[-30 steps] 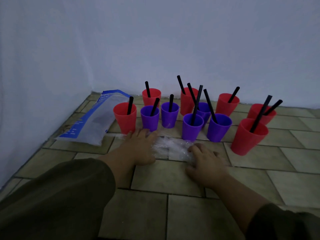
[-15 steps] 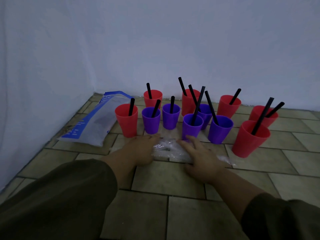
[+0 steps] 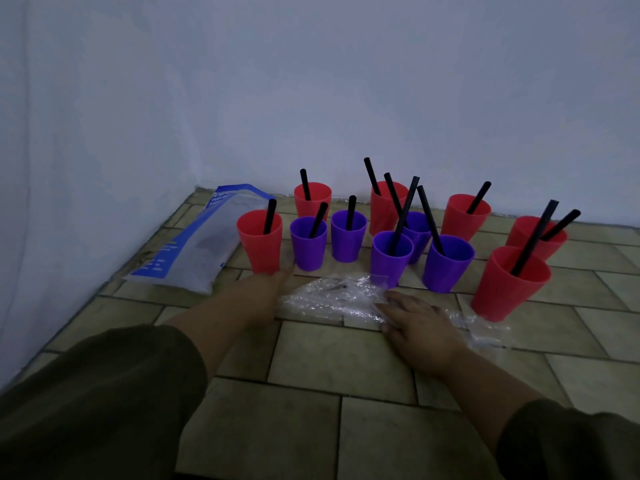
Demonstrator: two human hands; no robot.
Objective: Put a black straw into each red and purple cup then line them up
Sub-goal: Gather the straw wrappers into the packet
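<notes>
Cups: six red cups (image 3: 509,289) and five purple cups (image 3: 446,265) in a loose cluster near the floor's far edge, one black straw (image 3: 429,216) in each. Lining up judged not yet done.

Left hand (image 3: 256,299): flat on the tiled floor (image 3: 332,358), fingers straight, tips at the base of the leftmost red cup (image 3: 260,244), probably to shift it.

Right hand (image 3: 415,320): fingers loosely extended, pressing the clear wrapper (image 3: 329,296) just in front of the purple cups, gripping nothing.

Remove wrapper first. Open tiles toward the near edge; blue-and-white bag (image 3: 194,251) occupies the far-left corner.
</notes>
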